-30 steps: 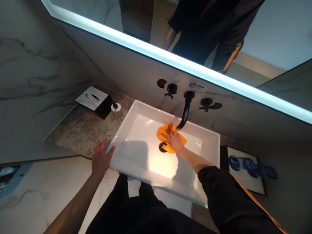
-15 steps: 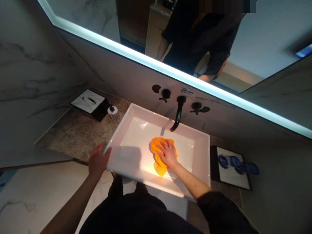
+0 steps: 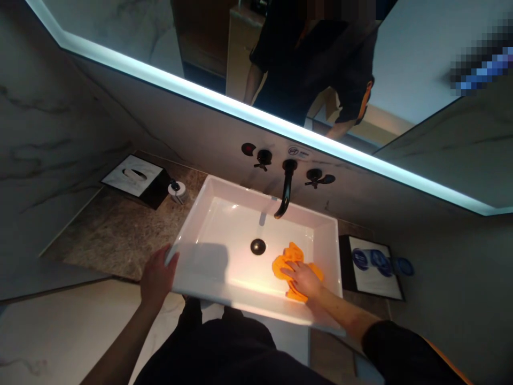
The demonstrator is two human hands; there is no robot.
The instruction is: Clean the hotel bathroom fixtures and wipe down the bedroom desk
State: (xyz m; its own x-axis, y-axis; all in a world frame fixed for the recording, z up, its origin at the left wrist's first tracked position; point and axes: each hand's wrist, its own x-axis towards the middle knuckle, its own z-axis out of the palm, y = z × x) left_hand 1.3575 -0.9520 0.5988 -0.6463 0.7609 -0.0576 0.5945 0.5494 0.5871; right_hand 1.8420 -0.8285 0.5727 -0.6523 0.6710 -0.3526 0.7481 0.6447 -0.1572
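- Biggest thing on my feed is the mirror, its lit edge slanting across the top, a dark-clothed figure reflected in it.
- Below it sits the white sink, and here's the action: I'd call the step in hand wiping its floor, with the near right part being worked.
- To the left runs the stone counter, carrying a slotted box and, just beside that, a white dispenser.
- Over the back rim hangs the black spout, a cross handle on each side, 2 in all.
- Now the orange cloth! It lies bunched on the sink floor, right of the drain and near the right wall, under the right hand.
- I see those right fingers laid out long, slightly apart, on top of the cloth; whether the tips pinch a fold, I can't tell.
- Over at the near left corner, the left hand rests on the rim, thumb well apart from the fingers; their curl outside is hidden.
- Smallest, the drain, uncovered. The next move, I judge, calls for steady downward pressure and a sweep along the right wall, cloth kept flat under the palm.
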